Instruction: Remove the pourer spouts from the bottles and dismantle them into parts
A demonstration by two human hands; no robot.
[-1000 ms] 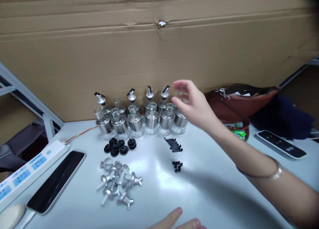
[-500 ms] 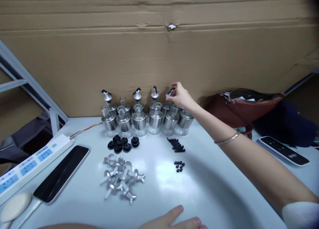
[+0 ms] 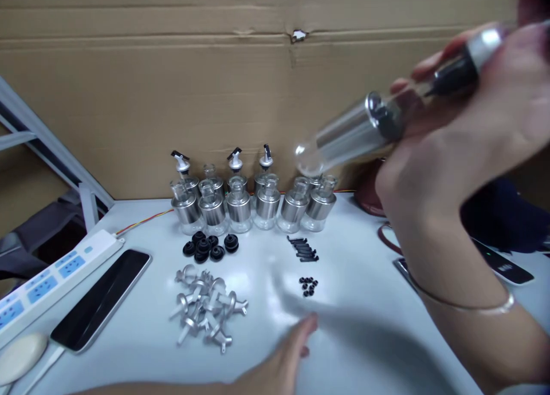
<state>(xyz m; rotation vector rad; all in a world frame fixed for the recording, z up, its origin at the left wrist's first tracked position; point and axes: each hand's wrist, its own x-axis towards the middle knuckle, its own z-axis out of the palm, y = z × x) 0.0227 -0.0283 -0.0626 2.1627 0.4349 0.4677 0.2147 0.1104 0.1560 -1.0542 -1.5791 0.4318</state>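
Observation:
High at the right, my right hand (image 3: pixel 459 137) is wrapped around an oil bottle (image 3: pixel 344 136), glass with a steel band, which lies tilted with its base toward the left. A pourer spout (image 3: pixel 464 68) with a black stopper and silver collar is at the bottle's neck end, partly covered by my fingers; blur hides how it sits. My left hand (image 3: pixel 279 360) reaches over the table's front with thumb stretched out, holding nothing. Ahead of it lie small black rings (image 3: pixel 308 286) and black flip levers (image 3: pixel 304 250).
Several bottles (image 3: pixel 267 206) stand in rows by the cardboard wall (image 3: pixel 172 97), some with spouts. Black stoppers (image 3: pixel 203 246) and silver spout parts (image 3: pixel 210 303) lie in piles. At left are a phone (image 3: pixel 101 300) and power strip (image 3: pixel 47 286); a dark red bag (image 3: pixel 367 188) is at right.
My right hand has lifted a bottle with its spout out of the back row, up and to the right, tilting it. My left hand has come slightly forward, thumb up.

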